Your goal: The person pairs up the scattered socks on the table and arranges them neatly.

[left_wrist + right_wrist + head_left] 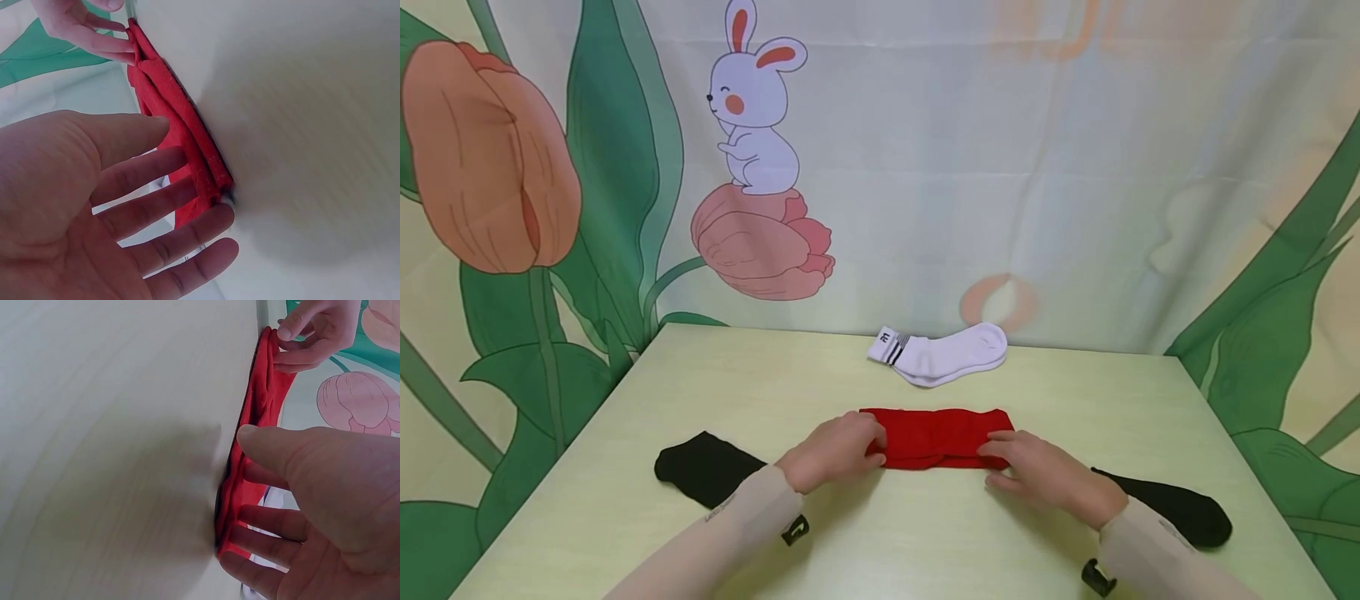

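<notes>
A folded red cloth lies flat in the middle of the table, its layered front edge visible in both wrist views. My left hand touches its left end with loosely bent fingers, the thumb apart from them in the left wrist view. At the opposite end, my right hand rests its fingertips on the cloth, the thumb held away from the fingers. A dark strip shows under the red edge in the right wrist view; what it belongs to is hidden.
Behind the cloth lies a pair of white socks with dark stripes. One black sock sits partly behind the left forearm, another black sock beside the right forearm. A printed curtain hangs at the table's back edge.
</notes>
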`<state>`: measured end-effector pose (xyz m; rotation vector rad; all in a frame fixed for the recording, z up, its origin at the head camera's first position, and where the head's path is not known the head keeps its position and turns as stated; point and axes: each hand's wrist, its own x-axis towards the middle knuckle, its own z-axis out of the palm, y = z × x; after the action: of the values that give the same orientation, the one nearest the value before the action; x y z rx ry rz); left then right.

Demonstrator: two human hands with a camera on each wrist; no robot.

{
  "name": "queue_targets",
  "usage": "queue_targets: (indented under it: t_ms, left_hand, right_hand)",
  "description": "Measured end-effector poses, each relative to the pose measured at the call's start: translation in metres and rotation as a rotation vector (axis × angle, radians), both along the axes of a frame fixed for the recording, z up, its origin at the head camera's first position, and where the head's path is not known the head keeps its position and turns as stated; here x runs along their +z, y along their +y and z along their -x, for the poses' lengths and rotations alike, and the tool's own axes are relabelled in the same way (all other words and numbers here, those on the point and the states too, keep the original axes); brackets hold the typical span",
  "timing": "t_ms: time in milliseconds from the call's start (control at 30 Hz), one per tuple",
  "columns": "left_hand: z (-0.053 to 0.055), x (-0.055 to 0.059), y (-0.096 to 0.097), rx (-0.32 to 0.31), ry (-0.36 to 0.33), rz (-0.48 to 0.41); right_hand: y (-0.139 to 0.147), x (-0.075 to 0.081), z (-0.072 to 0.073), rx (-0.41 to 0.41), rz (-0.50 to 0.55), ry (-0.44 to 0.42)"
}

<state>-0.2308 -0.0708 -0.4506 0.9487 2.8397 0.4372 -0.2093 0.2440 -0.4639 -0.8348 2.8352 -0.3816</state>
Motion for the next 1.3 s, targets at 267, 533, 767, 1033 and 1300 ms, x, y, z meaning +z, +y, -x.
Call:
queue_targets:
  t_ms: [267,533,767,1033,1300]
  left_hand:
    - [0.009,0.001,0.001,0.002,-0.007,0.011]
    - [0.015,0.002,0.002,0.033,-0.025,0.041]
    - [0.023,0.002,0.004,0.069,-0.051,0.070]
    - [0.030,0.005,0.005,0.093,-0.064,0.075]
    - [0.037,0.003,0.005,0.086,-0.058,0.076]
  right_hand:
    - [0.000,-0.002,0.008,-0.003,0.000,0.007]
    - [0.002,-0.005,0.019,0.033,0.021,0.043]
    - [-0.001,-0.007,0.028,0.029,0.002,0.041]
    - [-0.002,-0.009,0.036,0.008,-0.006,0.043]
    - [-0.003,-0.009,0.042,0.010,-0.008,0.044]
